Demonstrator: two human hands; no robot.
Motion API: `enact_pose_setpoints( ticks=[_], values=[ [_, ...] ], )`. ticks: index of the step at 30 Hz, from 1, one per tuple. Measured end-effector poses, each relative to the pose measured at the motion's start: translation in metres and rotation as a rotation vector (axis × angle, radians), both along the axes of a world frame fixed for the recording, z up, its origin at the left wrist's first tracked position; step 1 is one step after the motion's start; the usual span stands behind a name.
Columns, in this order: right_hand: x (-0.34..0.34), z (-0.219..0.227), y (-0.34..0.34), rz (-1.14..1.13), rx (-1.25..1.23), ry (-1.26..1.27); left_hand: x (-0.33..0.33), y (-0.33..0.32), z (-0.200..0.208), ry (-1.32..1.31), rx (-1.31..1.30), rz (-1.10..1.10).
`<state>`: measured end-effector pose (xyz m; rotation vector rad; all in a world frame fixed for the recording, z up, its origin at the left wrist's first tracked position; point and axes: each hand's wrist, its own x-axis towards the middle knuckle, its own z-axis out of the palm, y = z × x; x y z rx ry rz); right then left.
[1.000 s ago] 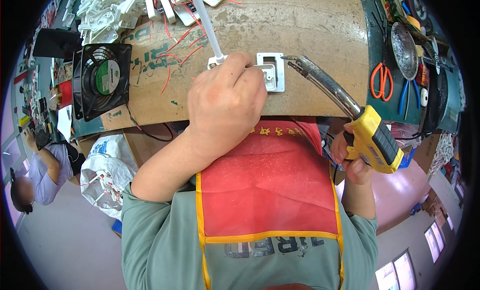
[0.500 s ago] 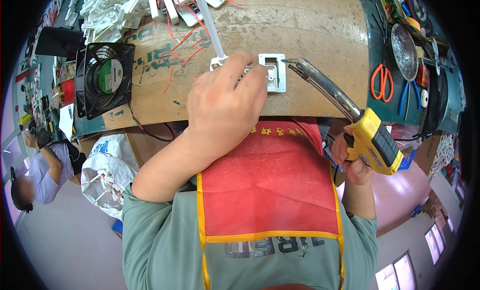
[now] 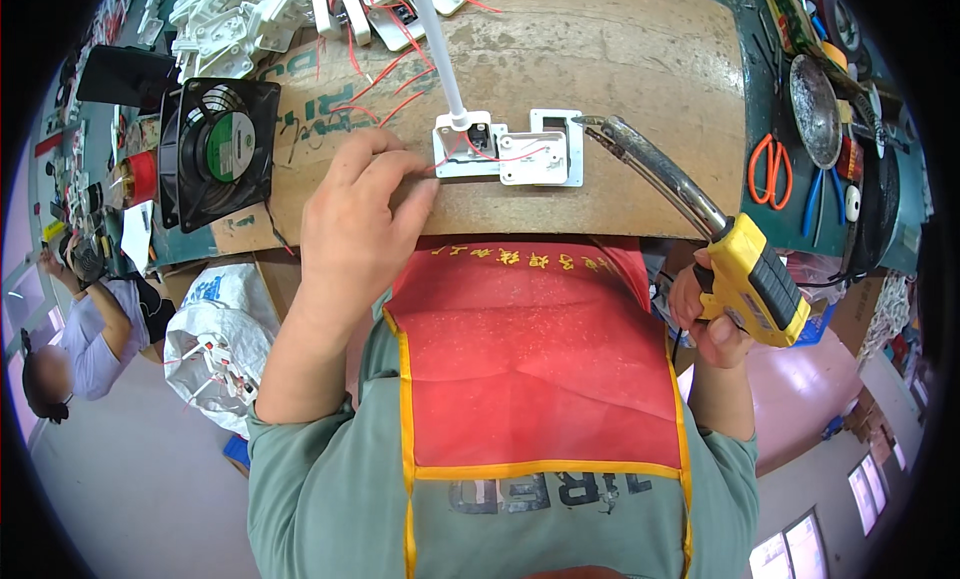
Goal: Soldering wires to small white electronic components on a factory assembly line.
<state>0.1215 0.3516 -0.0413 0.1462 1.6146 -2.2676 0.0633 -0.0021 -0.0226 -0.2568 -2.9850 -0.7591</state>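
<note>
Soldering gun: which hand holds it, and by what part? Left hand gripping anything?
The right hand holds the soldering gun by its yellow grip, tip by the white switch part. The left hand pinches a red wire at that part's left edge.

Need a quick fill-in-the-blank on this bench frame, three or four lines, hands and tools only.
1. The right hand holds a soldering gun with a ____ handle.
2. The left hand pinches a thin ____ wire at the white switch parts.
3. The scissors at the bench's right have ____ handles.
4. Left of the left hand sits a black ____.

Missing words: yellow; red; orange; fan
</note>
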Motion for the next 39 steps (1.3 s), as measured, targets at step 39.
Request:
enact_pose_setpoints(
  ticks=[39],
  values=[
    [0.0, -0.009, -0.005, 0.151, -0.158, 0.056, -0.014, 0.017, -0.026, 0.384, 0.104, -0.19]
  ],
)
